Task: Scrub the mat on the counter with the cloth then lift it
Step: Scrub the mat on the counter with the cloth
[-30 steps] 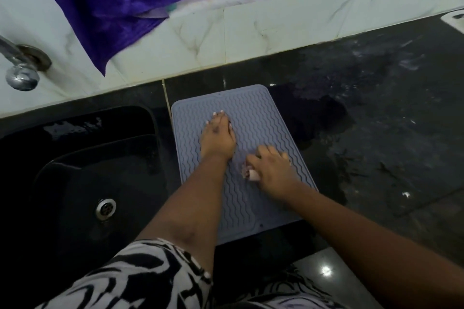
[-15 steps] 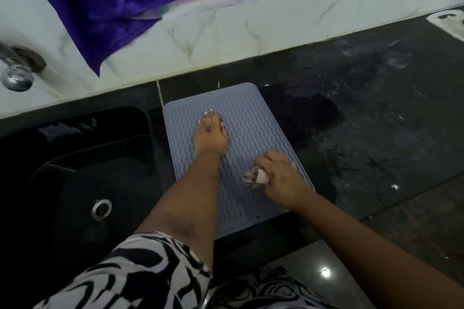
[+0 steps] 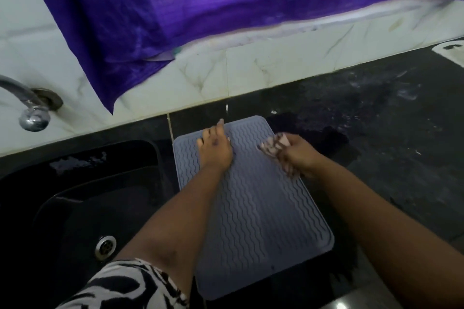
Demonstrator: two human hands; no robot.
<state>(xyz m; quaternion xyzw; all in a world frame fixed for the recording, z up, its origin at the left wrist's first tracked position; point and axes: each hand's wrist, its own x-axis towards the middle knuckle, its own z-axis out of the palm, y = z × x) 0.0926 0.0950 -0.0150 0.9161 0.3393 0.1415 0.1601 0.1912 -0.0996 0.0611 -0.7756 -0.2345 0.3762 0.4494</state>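
A grey mat [image 3: 261, 211] with a wavy ribbed surface lies flat on the black counter [image 3: 391, 148], just right of the sink. My left hand [image 3: 215, 148] presses flat on the mat's far left part, fingers spread. My right hand [image 3: 296, 155] is closed around a small pale pink cloth [image 3: 272, 145] and holds it against the mat's far right edge. The right hand and cloth are blurred by motion.
A black sink [image 3: 82, 208] with a metal drain [image 3: 106, 247] lies to the left. A chrome tap [image 3: 27, 108] sticks out of the white marble wall. A purple fabric [image 3: 200, 2] hangs over the wall above. Wet patches mark the counter to the right.
My right hand has carried the cloth from the mat's middle right up to its far right edge. My left hand stays flat on the far part of the mat. The camera came closer.
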